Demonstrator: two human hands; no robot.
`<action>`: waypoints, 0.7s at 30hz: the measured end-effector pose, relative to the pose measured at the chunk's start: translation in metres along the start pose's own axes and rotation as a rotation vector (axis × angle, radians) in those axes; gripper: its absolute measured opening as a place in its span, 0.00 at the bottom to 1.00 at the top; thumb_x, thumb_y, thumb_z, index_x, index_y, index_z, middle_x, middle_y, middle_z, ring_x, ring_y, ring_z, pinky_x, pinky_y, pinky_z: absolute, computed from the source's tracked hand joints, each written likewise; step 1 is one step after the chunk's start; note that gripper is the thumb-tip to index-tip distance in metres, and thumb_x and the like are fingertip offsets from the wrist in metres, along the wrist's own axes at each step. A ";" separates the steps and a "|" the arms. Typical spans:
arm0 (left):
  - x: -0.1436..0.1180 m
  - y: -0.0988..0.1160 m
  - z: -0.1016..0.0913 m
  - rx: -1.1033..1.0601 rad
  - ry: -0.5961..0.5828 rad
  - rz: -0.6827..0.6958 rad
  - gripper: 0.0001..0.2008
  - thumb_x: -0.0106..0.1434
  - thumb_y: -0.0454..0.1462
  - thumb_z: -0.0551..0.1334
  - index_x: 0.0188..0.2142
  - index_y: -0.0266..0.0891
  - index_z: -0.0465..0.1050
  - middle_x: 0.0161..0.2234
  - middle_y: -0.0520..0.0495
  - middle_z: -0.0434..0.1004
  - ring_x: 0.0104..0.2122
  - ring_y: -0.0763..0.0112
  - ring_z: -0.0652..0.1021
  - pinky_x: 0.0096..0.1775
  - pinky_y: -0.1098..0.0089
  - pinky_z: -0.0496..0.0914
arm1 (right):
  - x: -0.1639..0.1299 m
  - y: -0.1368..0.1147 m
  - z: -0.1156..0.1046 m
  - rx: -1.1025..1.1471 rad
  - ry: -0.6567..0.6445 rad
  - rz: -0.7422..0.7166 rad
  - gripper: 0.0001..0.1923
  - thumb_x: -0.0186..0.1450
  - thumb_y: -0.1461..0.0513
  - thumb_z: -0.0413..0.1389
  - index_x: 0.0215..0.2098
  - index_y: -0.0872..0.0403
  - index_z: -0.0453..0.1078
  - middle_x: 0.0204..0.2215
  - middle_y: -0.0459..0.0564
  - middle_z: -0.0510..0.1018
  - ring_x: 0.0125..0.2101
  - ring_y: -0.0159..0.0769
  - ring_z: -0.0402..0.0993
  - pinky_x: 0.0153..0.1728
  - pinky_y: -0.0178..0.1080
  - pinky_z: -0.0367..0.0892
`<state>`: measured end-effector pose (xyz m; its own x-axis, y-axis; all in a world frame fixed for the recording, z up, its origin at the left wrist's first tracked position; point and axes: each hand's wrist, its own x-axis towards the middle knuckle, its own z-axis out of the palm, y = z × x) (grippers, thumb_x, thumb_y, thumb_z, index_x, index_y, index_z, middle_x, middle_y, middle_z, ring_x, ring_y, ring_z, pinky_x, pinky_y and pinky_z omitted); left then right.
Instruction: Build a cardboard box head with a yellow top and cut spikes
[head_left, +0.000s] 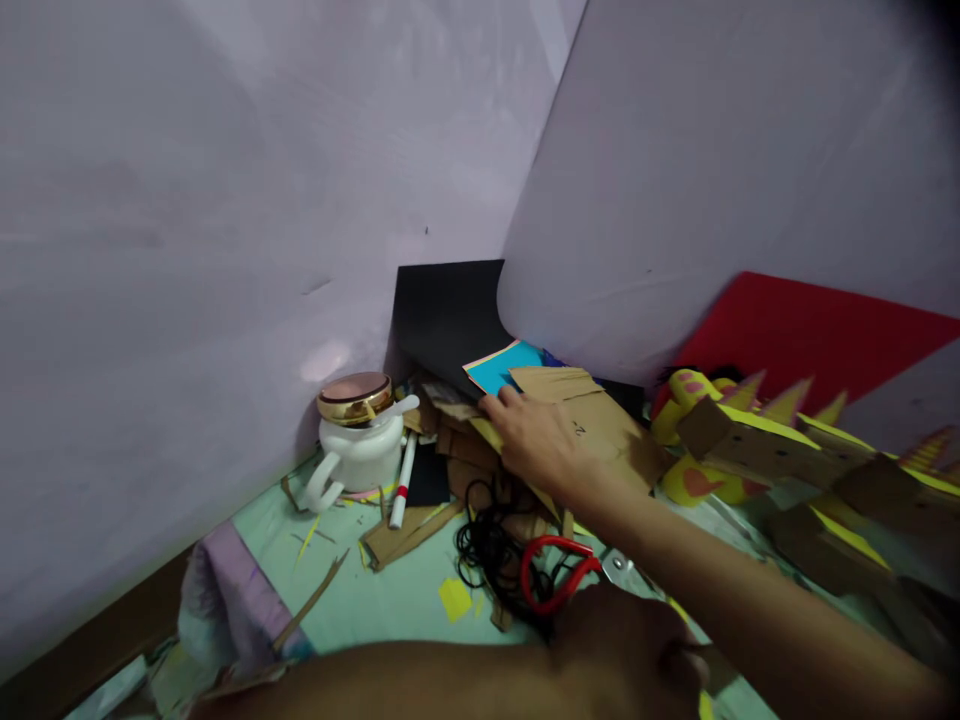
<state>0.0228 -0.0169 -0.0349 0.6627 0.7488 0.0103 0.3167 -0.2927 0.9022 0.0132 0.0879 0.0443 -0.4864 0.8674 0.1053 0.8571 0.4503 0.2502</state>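
At the frame's centre the right hand (536,435) lies flat, fingers spread, on the brown cardboard sheet (600,420), whose long axis runs toward lower right, while the left hand (622,640), lower centre, is too blurred to tell its grip.

The single head camera looks forward and down, from close above, toward the corner of the pale lilac walls (225,200).

No readable text, brand or number anywhere, one small dark mark on the brown cardboard sheet (600,425) beside the right hand (536,440), too blurred to read
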 end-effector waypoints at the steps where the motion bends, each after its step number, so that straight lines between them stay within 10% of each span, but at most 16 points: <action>1: 0.000 -0.001 0.002 0.015 0.004 -0.008 0.06 0.62 0.38 0.59 0.36 0.45 0.75 0.38 0.47 0.78 0.39 0.62 0.76 0.40 0.66 0.70 | 0.003 0.009 -0.002 0.035 0.010 0.049 0.15 0.59 0.68 0.53 0.45 0.52 0.65 0.41 0.53 0.75 0.38 0.43 0.73 0.29 0.36 0.61; 21: -0.001 -0.004 0.003 0.021 0.058 0.107 0.12 0.57 0.36 0.56 0.39 0.44 0.76 0.38 0.46 0.81 0.38 0.57 0.77 0.39 0.65 0.70 | 0.007 0.024 0.003 0.069 0.151 0.211 0.16 0.60 0.67 0.51 0.47 0.58 0.66 0.40 0.60 0.77 0.40 0.49 0.72 0.38 0.44 0.64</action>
<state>0.0230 -0.0186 -0.0400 0.6529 0.7459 0.1315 0.2611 -0.3847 0.8854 0.0309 0.1050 0.0480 -0.3114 0.9045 0.2914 0.9492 0.2810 0.1420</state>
